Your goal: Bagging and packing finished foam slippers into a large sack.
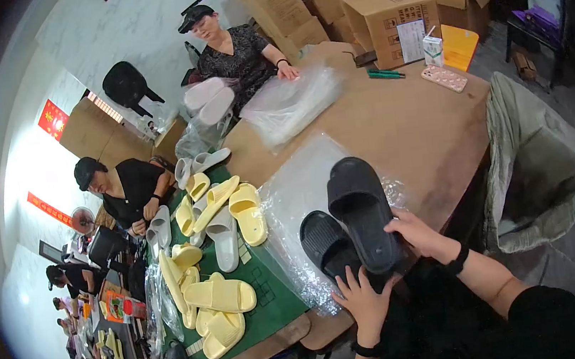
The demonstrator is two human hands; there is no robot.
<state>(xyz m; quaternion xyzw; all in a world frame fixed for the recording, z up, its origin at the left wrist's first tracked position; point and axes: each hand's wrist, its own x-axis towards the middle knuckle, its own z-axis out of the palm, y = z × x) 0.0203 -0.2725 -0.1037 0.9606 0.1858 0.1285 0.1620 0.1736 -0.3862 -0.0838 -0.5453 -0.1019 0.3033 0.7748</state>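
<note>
Two black slide slippers lie at the near edge of the table, over clear plastic bags [282, 193]. The right black slipper [368, 223] overlaps the edge of the left black slipper [323, 236]. My right hand [415, 234] grips the right slipper by its side near the heel, thumb on top of the footbed. My left hand [364, 305] has its fingers spread at the heels of both slippers, touching them; whether it bears any weight I cannot tell.
Yellow slippers [223, 295] and grey slippers [223, 239] pile up on a green mat [265, 286] to the left. Across the table a person [236, 53] handles plastic bags [296, 103]. Cardboard boxes [383, 20] stand behind; a large sack [540, 163] hangs open at right.
</note>
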